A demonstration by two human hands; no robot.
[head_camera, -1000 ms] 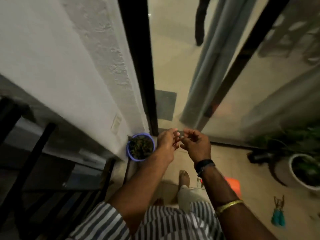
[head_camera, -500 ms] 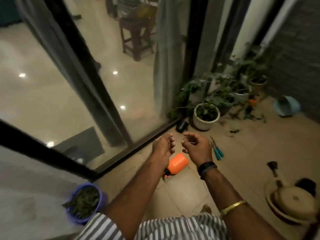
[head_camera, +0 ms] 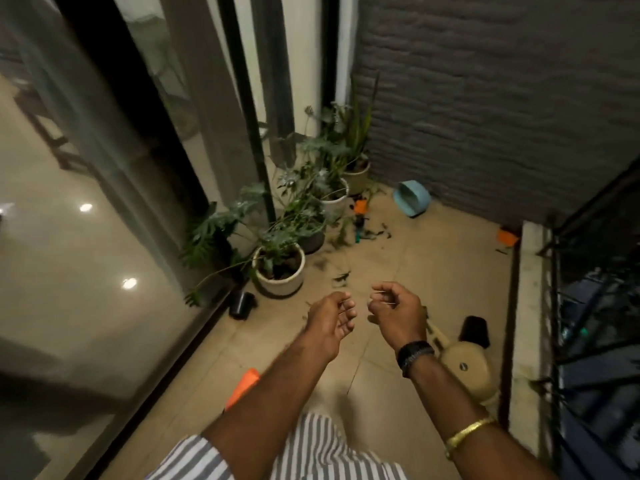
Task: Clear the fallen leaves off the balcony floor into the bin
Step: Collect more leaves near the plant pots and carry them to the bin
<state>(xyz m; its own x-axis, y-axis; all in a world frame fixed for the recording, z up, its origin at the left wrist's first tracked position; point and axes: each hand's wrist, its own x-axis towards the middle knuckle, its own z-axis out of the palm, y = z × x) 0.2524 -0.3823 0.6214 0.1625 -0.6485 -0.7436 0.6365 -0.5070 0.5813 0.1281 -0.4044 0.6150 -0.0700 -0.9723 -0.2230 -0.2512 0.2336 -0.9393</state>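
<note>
Fallen leaves [head_camera: 372, 233] lie scattered on the balcony floor [head_camera: 433, 271] well ahead of both hands, beside the potted plants [head_camera: 280, 268]; a smaller scrap [head_camera: 341, 277] sits just beyond the fingertips. Light, dry and brittle (by the look of them), they likely need gathering in a loose pinch or scoop. The left hand [head_camera: 329, 322] hangs with fingers loosely curled, holding nothing; the right hand [head_camera: 394, 311] is curled, perhaps pinching a thin stem, too fine to confirm. No bin is identifiable.
</note>
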